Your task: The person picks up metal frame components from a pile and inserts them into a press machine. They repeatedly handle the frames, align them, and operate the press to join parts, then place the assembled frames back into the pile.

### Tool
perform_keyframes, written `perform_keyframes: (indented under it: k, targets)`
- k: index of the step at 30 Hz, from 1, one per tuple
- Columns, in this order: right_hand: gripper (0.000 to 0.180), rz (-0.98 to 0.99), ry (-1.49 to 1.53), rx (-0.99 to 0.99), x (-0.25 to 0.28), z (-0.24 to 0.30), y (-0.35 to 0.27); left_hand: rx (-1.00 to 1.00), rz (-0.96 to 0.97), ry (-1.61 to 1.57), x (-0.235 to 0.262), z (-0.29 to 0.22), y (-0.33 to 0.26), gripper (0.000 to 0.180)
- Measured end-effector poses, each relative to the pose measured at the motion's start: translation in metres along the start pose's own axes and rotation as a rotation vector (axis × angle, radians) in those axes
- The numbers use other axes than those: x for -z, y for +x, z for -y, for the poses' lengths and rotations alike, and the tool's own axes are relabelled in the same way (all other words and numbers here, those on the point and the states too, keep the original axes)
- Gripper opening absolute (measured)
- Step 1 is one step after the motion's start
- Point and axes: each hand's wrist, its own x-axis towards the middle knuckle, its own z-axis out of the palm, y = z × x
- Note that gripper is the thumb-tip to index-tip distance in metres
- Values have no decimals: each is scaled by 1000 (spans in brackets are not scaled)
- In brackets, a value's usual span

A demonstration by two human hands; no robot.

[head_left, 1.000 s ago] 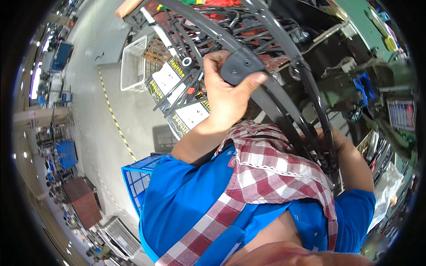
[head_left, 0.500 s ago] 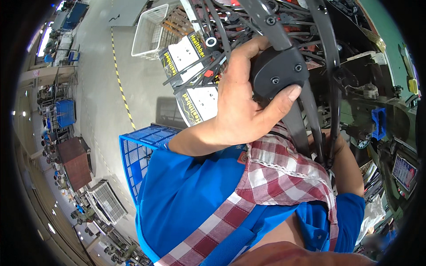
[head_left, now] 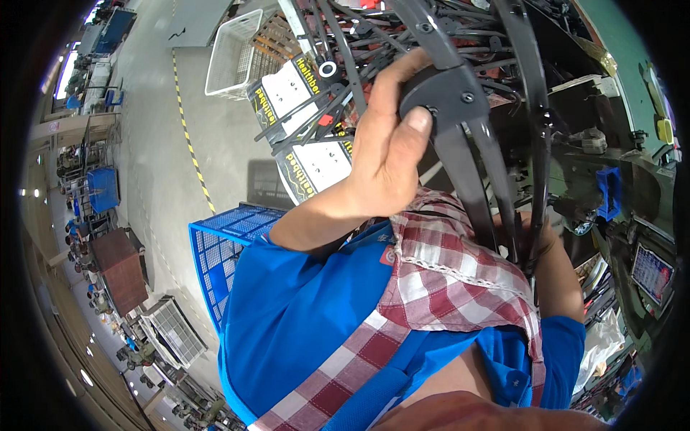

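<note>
My left hand (head_left: 384,161) is wrapped round the rounded black plastic joint (head_left: 454,95) of a dark grey metal tube frame. Its thumb presses beside a screw on the joint's near face, and the fingers curl behind the far side. From this joint, flat dark tubes (head_left: 463,179) run down toward my body, while another leads up and away. A thin glossy tube (head_left: 537,136) of the frame stands to the right. Low on the right, my right hand (head_left: 548,233) is around the lower ends of the tubes, mostly hidden behind them.
Many dark metal parts (head_left: 460,43) lie piled beyond my hands, next to printed cartons (head_left: 320,169). A white crate (head_left: 233,61) stands at the far left, a blue plastic basket (head_left: 233,230) by my left elbow. Green machinery (head_left: 589,183) and a screen (head_left: 652,273) are on the right.
My left thumb has shifted up and left, from the joint's lower edge to beside its screw. The joint has turned slightly and moved a little left and up. My right hand stays at the tubes.
</note>
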Motion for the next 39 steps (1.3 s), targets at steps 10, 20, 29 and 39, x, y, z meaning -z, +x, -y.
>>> perform_keyframes:
  k: [10, 20, 29, 39]
  targets:
    - [94, -497, -587, 333, -53, 114, 46, 316, -8, -752, -77, 86, -10, 86]
    - [75, -353, -498, 47, 21, 45, 7, 702, -383, -877, -25, 157, 10, 30]
    - [47, -893, -794, -27, 26, -30, -1, 788, -671, -697, 42, 208, 58, 40]
    - [64, -901, -714, 171, 24, 116, 183, 541, -425, 32, 49, 265, 142, 77]
